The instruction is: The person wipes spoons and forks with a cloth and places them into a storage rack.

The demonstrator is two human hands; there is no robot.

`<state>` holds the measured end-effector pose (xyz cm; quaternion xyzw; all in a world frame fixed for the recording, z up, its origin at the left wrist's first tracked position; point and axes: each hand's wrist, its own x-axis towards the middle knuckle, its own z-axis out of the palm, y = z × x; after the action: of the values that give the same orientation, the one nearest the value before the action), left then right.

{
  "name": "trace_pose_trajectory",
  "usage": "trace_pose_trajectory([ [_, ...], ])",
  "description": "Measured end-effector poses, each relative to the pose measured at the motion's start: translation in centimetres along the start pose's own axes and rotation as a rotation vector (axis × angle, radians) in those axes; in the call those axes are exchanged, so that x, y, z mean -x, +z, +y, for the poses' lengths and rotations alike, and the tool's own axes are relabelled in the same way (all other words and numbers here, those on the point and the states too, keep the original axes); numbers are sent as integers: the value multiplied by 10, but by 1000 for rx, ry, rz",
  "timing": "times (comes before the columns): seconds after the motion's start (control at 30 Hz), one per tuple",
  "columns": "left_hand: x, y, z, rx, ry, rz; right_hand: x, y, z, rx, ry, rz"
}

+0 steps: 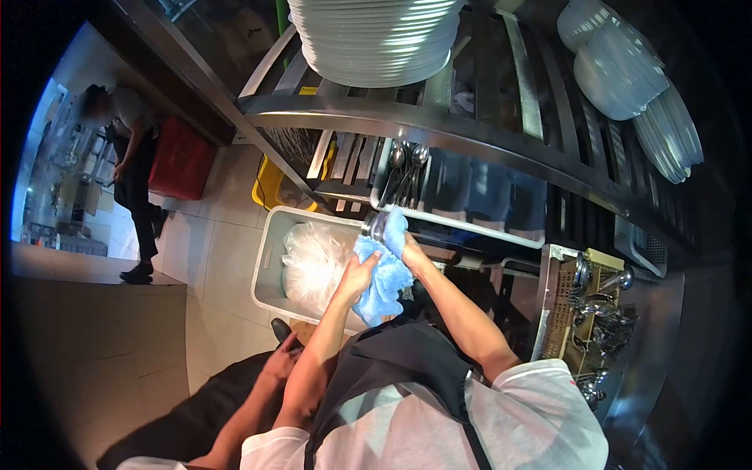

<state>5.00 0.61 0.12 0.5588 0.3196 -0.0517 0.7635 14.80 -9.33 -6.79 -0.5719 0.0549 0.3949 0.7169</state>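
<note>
Above the grey tub [260, 270], a fluffy blue cloth [385, 283] hangs between my hands. My left hand [360, 274] is closed on its left side. On the right, my right hand [412, 252] grips the upper part of the cloth. Shiny metal pieces [374, 225], which look like spoon heads, stick out at the top of the cloth; their lower parts are hidden. A crumpled clear plastic bag [313, 265] fills much of the tub. Just beyond my hands, several spoons [406, 168] lie in a divided cutlery tray [470, 218].
Stacked white plates [376, 43] and bowls [615, 74] stand on the metal rack [439, 125] overhead. Baskets of cutlery [599, 317] are at right. A yellow bucket [265, 192] sits behind the tub. A co-worker's hand [282, 362] is close at left; another person [133, 157] stands farther back.
</note>
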Motion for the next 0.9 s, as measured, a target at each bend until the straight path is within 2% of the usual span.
trace_pose_trajectory([
  [0.07,-1,0,0,-32,5,-57,-14,-1,9,396,-277,-30],
  [0.1,-1,1,0,-61,10,-113,-12,0,4,395,-278,-28],
  [0.2,4,2,7,-229,52,-65,7,14,-29,449,-771,189],
  [0.23,8,1,9,-228,52,-64,4,7,-30,471,-604,161],
  [0.3,13,-1,11,-345,90,-15,22,16,-56,215,-442,173],
  [0.33,16,-3,8,-345,91,-13,-13,-3,-29,106,-557,176],
  [0.37,20,-4,3,-216,131,-12,-10,3,-42,-225,-546,172],
  [0.4,21,-5,0,-88,171,-12,2,4,-62,-259,-536,70],
  [0.43,24,-5,1,-88,171,-12,14,3,-80,-291,-522,-30],
  [0.5,33,0,11,11,269,165,23,9,-99,-329,-619,-80],
  [0.57,35,10,22,-14,316,207,15,25,-88,-461,-691,272],
  [0.6,36,15,27,-136,319,224,17,39,-89,-606,-600,409],
  [0.63,36,18,31,-262,325,241,2,32,-69,-694,-460,241],
  [0.7,28,17,22,-306,344,297,-10,51,-34,-548,-448,308],
  [0.77,27,15,19,-163,257,314,-7,51,-20,-455,-565,88],
  [0.8,31,15,23,-205,225,331,-8,50,-21,-422,-364,277],
  [0.83,34,14,23,-204,223,335,34,58,-69,-669,-364,46],
  [0.9,41,13,23,-242,247,268,5,30,-79,-511,-412,311],
])
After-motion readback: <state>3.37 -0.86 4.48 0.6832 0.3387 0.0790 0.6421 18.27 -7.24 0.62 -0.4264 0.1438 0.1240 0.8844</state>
